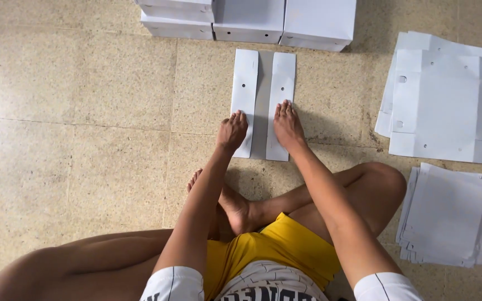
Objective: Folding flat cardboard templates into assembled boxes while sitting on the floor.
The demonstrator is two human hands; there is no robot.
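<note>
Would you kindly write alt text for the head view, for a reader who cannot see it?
A seated, cross-legged person presses the left hand and right hand onto the two folded-in flaps of a flat white cardboard sheet on the speckled stone floor. Finished white boxes stand ahead; stacks of flat white sheets lie right.

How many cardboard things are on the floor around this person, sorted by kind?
Folded white boxes along the top edge: 3 in view
Flat white blank with both side flaps folded in, under the left hand and right hand: 1
Loose stacks of flat white sheets at the side, an upper stack and a lower stack: 2
Total: 6
</note>
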